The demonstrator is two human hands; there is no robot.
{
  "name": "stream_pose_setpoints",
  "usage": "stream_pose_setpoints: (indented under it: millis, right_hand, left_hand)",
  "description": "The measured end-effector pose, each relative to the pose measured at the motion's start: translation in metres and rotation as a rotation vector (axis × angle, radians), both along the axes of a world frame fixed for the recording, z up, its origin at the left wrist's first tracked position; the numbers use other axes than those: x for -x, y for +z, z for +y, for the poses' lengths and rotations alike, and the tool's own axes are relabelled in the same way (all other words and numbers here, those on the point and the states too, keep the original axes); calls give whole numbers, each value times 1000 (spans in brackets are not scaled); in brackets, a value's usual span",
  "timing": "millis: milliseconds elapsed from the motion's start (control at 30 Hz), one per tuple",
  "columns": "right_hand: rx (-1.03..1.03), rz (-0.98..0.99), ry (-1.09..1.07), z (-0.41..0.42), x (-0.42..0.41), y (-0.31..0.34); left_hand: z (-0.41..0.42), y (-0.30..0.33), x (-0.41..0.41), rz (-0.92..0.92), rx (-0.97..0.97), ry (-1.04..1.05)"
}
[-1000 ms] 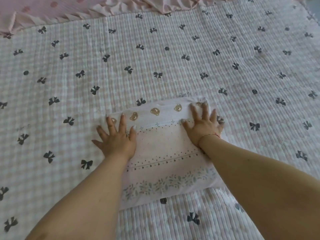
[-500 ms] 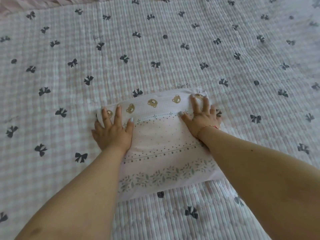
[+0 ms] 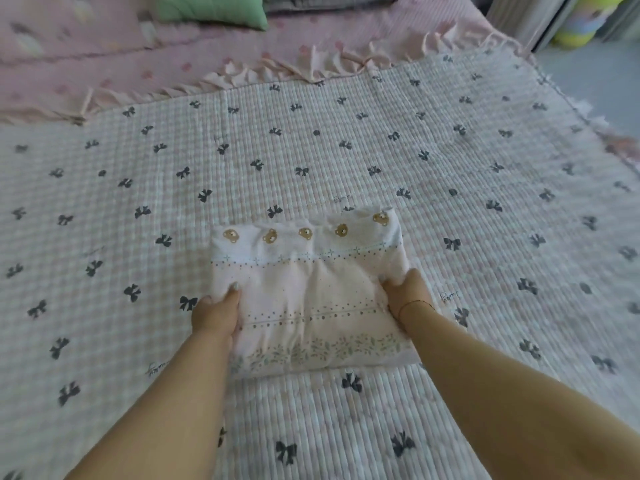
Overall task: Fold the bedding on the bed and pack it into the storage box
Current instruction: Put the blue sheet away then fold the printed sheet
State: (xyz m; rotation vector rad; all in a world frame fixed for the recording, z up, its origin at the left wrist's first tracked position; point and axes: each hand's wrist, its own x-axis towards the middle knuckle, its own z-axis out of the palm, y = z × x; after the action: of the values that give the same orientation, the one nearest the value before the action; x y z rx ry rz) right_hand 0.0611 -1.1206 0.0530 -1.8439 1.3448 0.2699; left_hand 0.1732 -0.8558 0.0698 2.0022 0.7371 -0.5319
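Both hands moved off the top of the folded bedding (image 3: 311, 292) to its side edges, left hand (image 3: 216, 315) and right hand (image 3: 410, 296) now gripping it, fingers curled under, on the bow-print quilt (image 3: 346, 150), pink fringed blanket (image 3: 242, 60) and green pillow (image 3: 211, 8) beyond.

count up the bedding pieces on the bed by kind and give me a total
Folded bear-print cloth, held at its sides by the left hand and right hand: 1
Bow-print quilt: 1
Pink frilled sheet: 1
Green pillow: 1
Total: 4
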Motion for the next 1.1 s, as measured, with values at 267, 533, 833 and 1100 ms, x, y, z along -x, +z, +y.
stream_pose_setpoints:
  millis: [267,533,833,1100]
  right_hand:
    - [52,-209,-23,-15,76,90]
    - [94,-438,-152,-56,145,176]
    - [168,-489,-339,-75,231,219]
    - [290,-513,-640,-50,340,242]
  left_hand:
    - [-14,90,58,-122,203,19]
    - [-54,177,109,-248,356,-51]
    - [-98,220,148,-254,454,-224]
    - [-142,247,197,-210,542,-530]
